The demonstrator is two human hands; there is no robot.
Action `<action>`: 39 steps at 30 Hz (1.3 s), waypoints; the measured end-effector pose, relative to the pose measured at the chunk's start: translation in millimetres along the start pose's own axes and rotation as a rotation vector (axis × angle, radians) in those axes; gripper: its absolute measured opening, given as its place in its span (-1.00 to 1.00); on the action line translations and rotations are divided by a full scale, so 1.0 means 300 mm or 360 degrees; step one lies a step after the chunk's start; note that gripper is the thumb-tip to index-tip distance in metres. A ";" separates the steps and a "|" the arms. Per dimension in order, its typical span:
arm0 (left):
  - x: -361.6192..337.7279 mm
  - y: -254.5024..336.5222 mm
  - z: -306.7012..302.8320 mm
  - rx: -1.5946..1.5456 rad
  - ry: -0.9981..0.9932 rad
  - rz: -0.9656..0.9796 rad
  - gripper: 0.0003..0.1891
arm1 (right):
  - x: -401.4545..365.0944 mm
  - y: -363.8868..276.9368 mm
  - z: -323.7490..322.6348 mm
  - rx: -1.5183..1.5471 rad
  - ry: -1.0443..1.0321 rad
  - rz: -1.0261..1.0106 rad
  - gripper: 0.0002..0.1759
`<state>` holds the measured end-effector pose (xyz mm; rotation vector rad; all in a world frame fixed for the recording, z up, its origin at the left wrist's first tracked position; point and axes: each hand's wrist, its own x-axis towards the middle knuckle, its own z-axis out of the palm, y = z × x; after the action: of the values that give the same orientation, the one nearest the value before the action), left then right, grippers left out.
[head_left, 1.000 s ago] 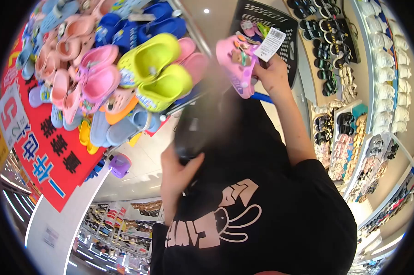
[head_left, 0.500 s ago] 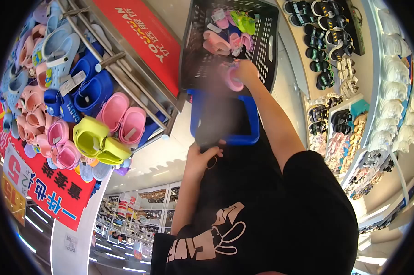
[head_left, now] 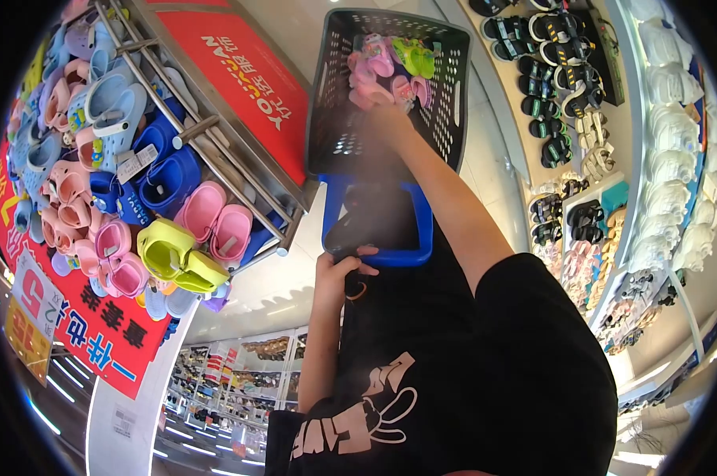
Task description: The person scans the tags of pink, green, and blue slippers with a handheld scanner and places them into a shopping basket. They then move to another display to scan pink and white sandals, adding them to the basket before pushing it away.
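Currently, right hand: reaching over the far part of the basket; the right hand (head_left: pixel 386 123) bends down by the pink clogs, its fingers blurred, so whether it grips one I cannot tell.
Left hand: partly curled, the left hand (head_left: pixel 338 278) is at the near-left corner of the blue handle (head_left: pixel 398 259); its grip is unclear.
Handling: probably best with the right wrist clear of the basket wall, fingers working low and softly among the clogs, pairs kept together; a steady handle should limit tipping.
Shopping basket: one black shopping basket (head_left: pixel 320 103), far ahead, with one blue handle on its near side.
Basket clogs: at least four pink clogs (head_left: pixel 376 59) on the left and middle, overlapping; two lime-green clogs (head_left: pixel 414 59) to their right.
Left display rack: on the display rack (head_left: pixel 197 129), two lime clogs (head_left: pixel 164 246) and two rose clogs (head_left: pixel 231 230) at the near edge; the pile behind is too crowded to count.
Right shelves: many sandals (head_left: pixel 561 51), uncounted.
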<state>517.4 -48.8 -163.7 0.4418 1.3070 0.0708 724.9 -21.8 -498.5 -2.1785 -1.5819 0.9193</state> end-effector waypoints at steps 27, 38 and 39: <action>0.094 0.004 -0.109 0.0061 -0.0731 -0.0021 -0.44 | -0.677 -0.298 -0.466 0.1746 -0.0229 0.1859 -0.46; 0.136 0.134 0.023 0.0169 -0.0904 0.0111 -0.48 | -0.499 -0.034 -0.517 0.1353 -0.0110 0.1418 -0.67; 0.160 0.147 0.047 0.0138 -0.0908 0.0200 -0.48 | -0.449 -0.063 -0.596 0.1307 -0.0141 0.1436 -0.77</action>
<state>552.4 1.8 -189.3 0.5683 0.7228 -0.0083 800.8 -117.1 -309.9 -2.1258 -0.0334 1.5420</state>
